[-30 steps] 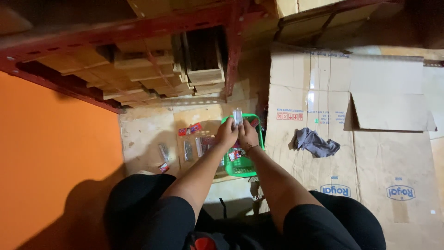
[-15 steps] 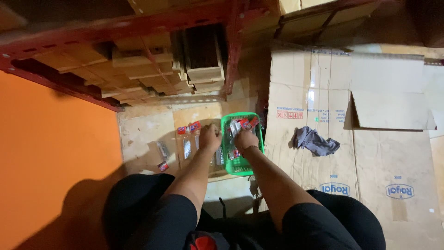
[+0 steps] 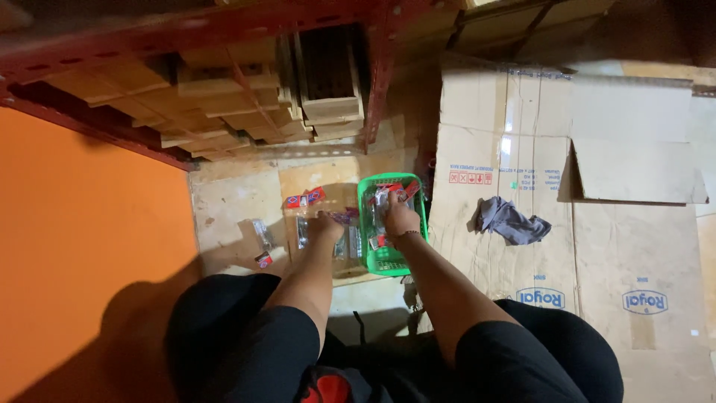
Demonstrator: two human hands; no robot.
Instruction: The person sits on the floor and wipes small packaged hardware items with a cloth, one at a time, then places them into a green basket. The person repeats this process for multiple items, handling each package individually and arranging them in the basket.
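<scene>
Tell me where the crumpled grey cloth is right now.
In the head view, the crumpled grey cloth lies on the flattened cardboard, right of the green plastic basket.

One green basket [image 3: 391, 224], one grey rag [image 3: 511, 221], two hands [image 3: 400, 219].

The basket [image 3: 418, 224] is green plastic, oblong, with slotted walls; it stands upright on the floor, open side up, directly under the right hand [image 3: 399, 219]. It holds several small packets [image 3: 382, 240], clear film with red ends, lying loose beneath and in front of that hand. One further packet [image 3: 344, 217], apparently purple-tinted though the view is dim, lies at the fingertips of the left hand [image 3: 326, 226], just left of the basket wall.
</scene>
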